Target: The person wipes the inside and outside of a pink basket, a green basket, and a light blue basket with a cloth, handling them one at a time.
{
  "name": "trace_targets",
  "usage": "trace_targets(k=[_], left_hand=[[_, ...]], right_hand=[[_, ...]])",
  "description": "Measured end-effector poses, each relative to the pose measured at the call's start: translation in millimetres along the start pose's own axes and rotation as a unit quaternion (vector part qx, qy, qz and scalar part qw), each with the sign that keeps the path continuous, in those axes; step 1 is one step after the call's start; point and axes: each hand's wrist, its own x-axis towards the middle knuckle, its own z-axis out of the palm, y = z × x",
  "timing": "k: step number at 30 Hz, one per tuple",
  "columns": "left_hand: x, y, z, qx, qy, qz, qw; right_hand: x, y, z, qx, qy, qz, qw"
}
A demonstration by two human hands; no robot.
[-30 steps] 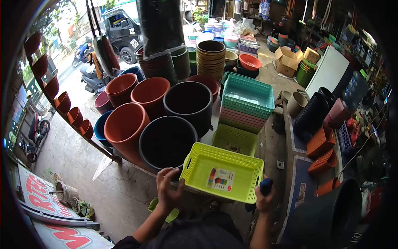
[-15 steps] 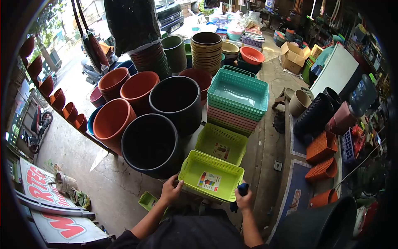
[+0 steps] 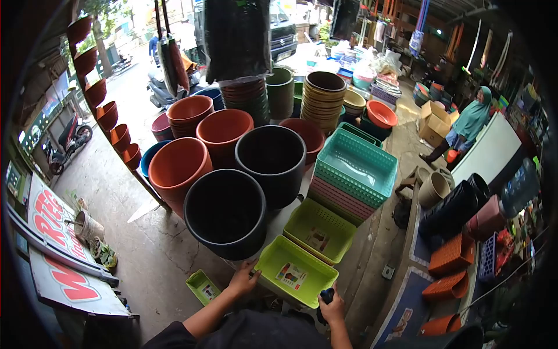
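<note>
A lime-green plastic basket [image 3: 278,273] with a printed label inside is just in front of me, its far side against a similar green basket [image 3: 331,227]. My left hand [image 3: 244,279] is closed at the near basket's left corner, fingers and thumb against its rim. In my right hand [image 3: 333,308] is a small dark-blue and black handheld tool [image 3: 325,298], whose exact kind I cannot make out. That hand is beside the basket's near right corner. A smaller green basket [image 3: 203,287] lies on the floor left of my left forearm.
Large black pots [image 3: 225,212] and terracotta-coloured pots [image 3: 180,166] crowd the left. Stacked teal baskets [image 3: 357,160] stand beyond the green ones. Orange baskets [image 3: 450,256] line the right side. A person in teal [image 3: 472,119] stands near a cardboard box [image 3: 435,122].
My view has tilted up and turned, so the pots and stacks appear shifted right. The person in teal shows more fully. Both hands remain at the near basket, the tool still in my right.
</note>
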Motion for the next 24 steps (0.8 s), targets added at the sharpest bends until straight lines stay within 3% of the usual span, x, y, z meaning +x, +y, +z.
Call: trace_targets(k=[1, 3, 6, 8, 12, 17, 19, 21, 24], left_hand=[[-0.3, 1.0, -0.5, -0.006, -0.011, -0.01, 1.0], [-2.3, 1.5, -2.0, -0.015, -0.016, -0.021, 1.0], [-5.5, -0.7, -2.9, -0.004, -0.026, -0.018, 0.999], [-9.1, -8.4, -2.3, 0.015, -0.019, 0.038, 0.999], [-32.0, -27.1, -15.7, 0.023, -0.03, 0.046, 0.998], [-82.9, -80.8, -58.8, -0.004, -0.09, -0.033, 0.995], [-109.5, -122.4, -70.4, 0.001, -0.053, -0.064, 0.997], [-138.3, -161.9, -82.3, 0.004, -0.017, -0.098, 0.995], [-182.6, -220.0, -95.5, -0.038, 0.039, -0.218, 0.974]], right_hand=[[0.5, -11.1, -10.9, -0.001, -0.002, -0.007, 1.0], [3.6, -30.2, -30.4, -0.078, -0.086, 0.067, 0.991], [11.7, -40.0, -51.4, -0.144, -0.099, 0.076, 0.982], [15.0, -69.5, -71.5, -0.209, -0.109, 0.096, 0.967], [17.9, -127.4, -84.6, -0.144, -0.06, 0.023, 0.987], [6.9, -183.0, -35.6, -0.038, -0.143, -0.109, 0.983], [-6.6, -215.4, -6.5, -0.002, -0.186, -0.15, 0.971], [-22.6, -251.8, 25.3, -0.015, -0.311, -0.145, 0.939], [-48.6, -277.8, 90.1, 0.007, -0.396, -0.16, 0.904]])
